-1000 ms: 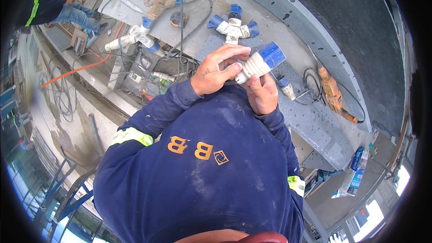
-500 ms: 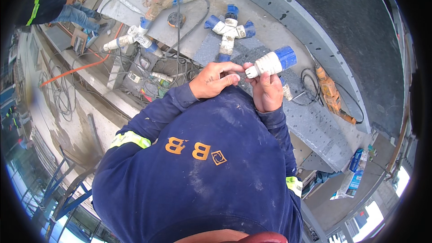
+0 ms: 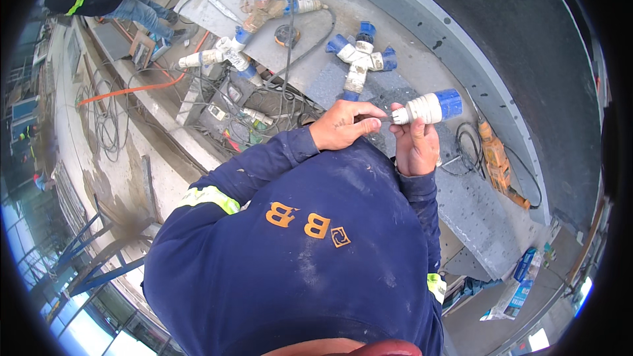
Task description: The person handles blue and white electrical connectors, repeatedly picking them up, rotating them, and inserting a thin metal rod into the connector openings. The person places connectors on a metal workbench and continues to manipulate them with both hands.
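Observation:
My right hand grips a blue and white industrial plug from below, its thumb and fingers around the white body. The blue end points right, and the narrow slotted white end faces my left hand. Thumb and forefinger of that hand are pinched at the slotted end, around a thin dark piece that looks like cable, mostly hidden by the fingers. Beyond my hands, on the grey slab, lies a white multi-way socket splitter with several blue ends.
More joined connectors and tangled cables lie at the far left. An orange power tool with its cord rests on the right of the slab. A plastic wrapper is at lower right. Another person stands at the upper left.
The whole scene has shifted right and slightly down in view. The plug lies more level, and a dark piece now shows between its slotted end and my left fingertips.

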The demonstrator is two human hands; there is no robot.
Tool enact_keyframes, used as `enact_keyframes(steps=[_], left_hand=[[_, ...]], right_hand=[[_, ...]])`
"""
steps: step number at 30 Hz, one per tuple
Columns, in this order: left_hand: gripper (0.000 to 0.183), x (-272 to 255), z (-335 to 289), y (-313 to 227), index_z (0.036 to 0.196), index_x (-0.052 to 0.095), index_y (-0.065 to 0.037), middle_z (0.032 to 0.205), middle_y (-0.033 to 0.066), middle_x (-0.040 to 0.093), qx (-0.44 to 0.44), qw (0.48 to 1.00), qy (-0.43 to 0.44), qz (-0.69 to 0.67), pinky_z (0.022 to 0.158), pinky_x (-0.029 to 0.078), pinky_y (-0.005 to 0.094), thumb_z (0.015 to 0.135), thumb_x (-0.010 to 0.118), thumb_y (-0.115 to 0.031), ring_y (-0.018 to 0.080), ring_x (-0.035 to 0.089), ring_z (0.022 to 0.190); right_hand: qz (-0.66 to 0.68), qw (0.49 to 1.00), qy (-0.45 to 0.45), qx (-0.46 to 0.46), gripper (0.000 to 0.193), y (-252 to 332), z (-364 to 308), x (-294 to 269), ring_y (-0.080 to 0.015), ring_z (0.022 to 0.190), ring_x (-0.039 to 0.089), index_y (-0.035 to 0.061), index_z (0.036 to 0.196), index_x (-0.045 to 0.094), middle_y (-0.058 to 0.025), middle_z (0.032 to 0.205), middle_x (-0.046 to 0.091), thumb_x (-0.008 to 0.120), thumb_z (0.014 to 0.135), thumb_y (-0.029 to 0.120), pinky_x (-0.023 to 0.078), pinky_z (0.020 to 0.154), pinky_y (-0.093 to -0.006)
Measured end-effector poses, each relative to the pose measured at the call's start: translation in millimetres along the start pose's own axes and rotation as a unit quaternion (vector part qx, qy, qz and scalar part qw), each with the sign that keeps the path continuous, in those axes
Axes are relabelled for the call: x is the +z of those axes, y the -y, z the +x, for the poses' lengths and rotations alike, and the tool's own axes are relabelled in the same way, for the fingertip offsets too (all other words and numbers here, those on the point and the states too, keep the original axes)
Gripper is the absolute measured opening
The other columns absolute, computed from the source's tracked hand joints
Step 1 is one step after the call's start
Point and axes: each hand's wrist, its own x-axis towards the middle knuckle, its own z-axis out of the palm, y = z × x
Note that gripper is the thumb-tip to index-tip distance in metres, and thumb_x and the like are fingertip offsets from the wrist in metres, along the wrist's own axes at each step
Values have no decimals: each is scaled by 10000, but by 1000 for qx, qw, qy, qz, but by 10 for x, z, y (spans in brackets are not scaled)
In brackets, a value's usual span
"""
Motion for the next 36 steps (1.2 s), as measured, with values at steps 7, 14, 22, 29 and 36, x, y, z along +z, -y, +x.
enact_keyframes(steps=[7, 14, 22, 29, 36], left_hand=[[382, -203, -13, 366, 1248, 606, -22, 1051, 156, 620, 98, 967, -66, 226, 879, 504, 382, 913, 662, -198, 280, 640, 991], [347, -423, -39, 495, 1204, 628, -26, 1026, 142, 608, 75, 965, -80, 240, 858, 494, 367, 903, 659, -195, 266, 625, 979], [338, -1467, 86, 372, 1194, 626, 19, 1105, 125, 651, 124, 899, -364, 208, 850, 512, 315, 919, 685, -168, 186, 644, 949], [875, -3121, 844, 617, 1390, 423, 66, 1250, 223, 581, 130, 746, -600, 260, 977, 469, 385, 755, 850, -359, 275, 586, 1130], [905, -3197, 1256, 549, 1315, 447, 29, 1184, 235, 618, 96, 783, -592, 164, 945, 481, 390, 666, 902, -407, 313, 617, 1101]], right_hand=[[-9, 981, -190, 31, 445, -187, 484, -721, -198, 962, 620, 35, 1253, 517, -155, 1186, 656, 593, 994, 389, 495, 808, -340], [-19, 899, -389, 200, 368, -754, 1022, -1931, -193, 876, 618, 17, 1164, 597, -100, 1053, 668, 650, 959, 317, 519, 747, -323], [-108, 879, -458, 80, 398, -483, 890, -1494, -187, 849, 607, 16, 1256, 541, -103, 1106, 644, 653, 936, 225, 511, 710, -312], [-295, 922, -242, -69, 379, 160, 1479, -313, -163, 829, 617, 16, 1264, 517, -101, 1015, 658, 634, 943, 180, 511, 706, -290], [-691, 638, 120, -318, 411, 472, 2168, 1449, -297, 957, 669, -10, 1226, 549, -191, 1048, 659, 702, 861, 98, 540, 821, -395]])
